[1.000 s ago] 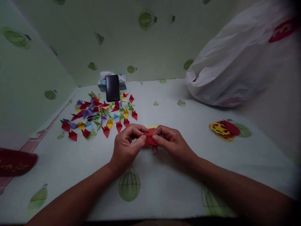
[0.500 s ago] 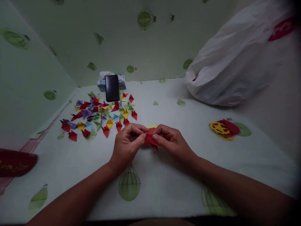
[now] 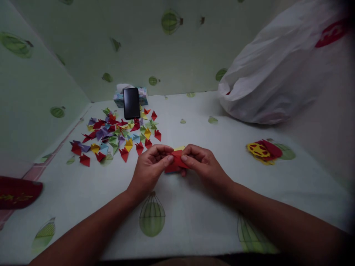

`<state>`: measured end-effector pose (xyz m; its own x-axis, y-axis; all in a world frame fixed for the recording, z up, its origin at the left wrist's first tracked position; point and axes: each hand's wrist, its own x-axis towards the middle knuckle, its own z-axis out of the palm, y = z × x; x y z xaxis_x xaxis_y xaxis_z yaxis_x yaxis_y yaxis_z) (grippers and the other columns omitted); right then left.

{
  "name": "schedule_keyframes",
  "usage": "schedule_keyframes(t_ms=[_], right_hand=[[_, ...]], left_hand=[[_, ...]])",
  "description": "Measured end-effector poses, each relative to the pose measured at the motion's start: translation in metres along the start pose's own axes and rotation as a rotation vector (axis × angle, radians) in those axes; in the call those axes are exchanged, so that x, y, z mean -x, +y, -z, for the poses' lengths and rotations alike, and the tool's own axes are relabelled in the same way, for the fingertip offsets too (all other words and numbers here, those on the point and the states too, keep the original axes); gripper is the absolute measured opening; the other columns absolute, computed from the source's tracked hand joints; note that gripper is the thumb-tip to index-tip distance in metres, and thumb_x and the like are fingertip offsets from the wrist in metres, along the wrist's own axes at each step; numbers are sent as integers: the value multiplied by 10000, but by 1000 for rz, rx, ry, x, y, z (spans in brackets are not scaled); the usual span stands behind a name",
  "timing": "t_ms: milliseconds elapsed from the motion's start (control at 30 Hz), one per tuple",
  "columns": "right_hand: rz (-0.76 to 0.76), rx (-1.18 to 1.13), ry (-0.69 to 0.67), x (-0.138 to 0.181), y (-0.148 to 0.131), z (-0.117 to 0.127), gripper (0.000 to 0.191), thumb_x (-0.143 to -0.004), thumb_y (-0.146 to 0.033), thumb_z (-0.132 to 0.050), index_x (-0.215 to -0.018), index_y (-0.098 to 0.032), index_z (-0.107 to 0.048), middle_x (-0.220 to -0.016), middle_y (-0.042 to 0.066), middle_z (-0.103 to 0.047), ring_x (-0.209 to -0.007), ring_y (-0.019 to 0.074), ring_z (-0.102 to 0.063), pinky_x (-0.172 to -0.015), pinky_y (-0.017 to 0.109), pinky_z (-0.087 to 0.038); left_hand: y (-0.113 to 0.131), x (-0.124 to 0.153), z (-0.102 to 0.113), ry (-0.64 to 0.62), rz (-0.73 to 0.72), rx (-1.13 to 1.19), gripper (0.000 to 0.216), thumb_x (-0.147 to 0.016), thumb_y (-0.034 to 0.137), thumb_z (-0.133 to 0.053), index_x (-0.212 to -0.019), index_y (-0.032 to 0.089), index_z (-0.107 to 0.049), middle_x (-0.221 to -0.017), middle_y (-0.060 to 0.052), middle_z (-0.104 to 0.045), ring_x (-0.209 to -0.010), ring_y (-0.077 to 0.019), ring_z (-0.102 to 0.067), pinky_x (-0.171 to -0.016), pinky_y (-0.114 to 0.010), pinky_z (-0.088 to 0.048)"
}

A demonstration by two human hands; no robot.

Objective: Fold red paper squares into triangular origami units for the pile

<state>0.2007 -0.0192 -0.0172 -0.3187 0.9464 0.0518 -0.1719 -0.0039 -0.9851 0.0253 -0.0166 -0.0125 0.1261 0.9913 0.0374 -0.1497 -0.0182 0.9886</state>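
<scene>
Between my two hands is a small folded piece of red paper [image 3: 179, 159]. My left hand [image 3: 154, 162] pinches its left side between thumb and fingers. On the other side my right hand [image 3: 202, 162] grips it, thumb on top. Just beneath and behind it, a yellow edge and a dark red sheet show, apparently a stack of paper [image 3: 172, 169] on the table; the hands hide most of it. Several folded paper cranes [image 3: 113, 136] in red, yellow, green, purple and blue lie scattered beyond my left hand.
A black phone [image 3: 131, 103] leans on a tissue box [image 3: 118, 99] behind the cranes. At the back right sits a big white plastic bag [image 3: 263, 85]. Yellow and red paper cut-outs [image 3: 259, 149] lie to the right. A dark red object [image 3: 19, 192] with yellow markings is at the left edge.
My fingers have shifted slightly on the red paper, and its red face now shows flatter and wider between my thumbs. Both hands keep their hold; the other things stay put.
</scene>
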Motion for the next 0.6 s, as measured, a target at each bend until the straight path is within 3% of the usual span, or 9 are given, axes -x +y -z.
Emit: schedule_keyframes(t_ms=[200, 600], right_hand=[[-37, -126, -24, -1, 1, 0, 196, -889, -265, -639, -735, -169, -565, -679, -4, -668, -570, 105, -584, -586, 257, -475], [-43, -118, -29, -2, 2, 2, 187, -891, -253, -635, -739, -168, -568, -681, 0, -671, -569, 108, -591, -587, 261, -474]], left_hand=[[-2, -1, 1, -32, -1, 36, 144, -763, 243, -786, -877, 175, -730, -738, -2, -715, -648, -114, -667, -666, -241, -556], [-1, -2, 2, -50, 38, 31, 153, -764, 252, -797, -854, 162, -711, -686, 6, -718, -627, -110, -679, -650, -215, -547]])
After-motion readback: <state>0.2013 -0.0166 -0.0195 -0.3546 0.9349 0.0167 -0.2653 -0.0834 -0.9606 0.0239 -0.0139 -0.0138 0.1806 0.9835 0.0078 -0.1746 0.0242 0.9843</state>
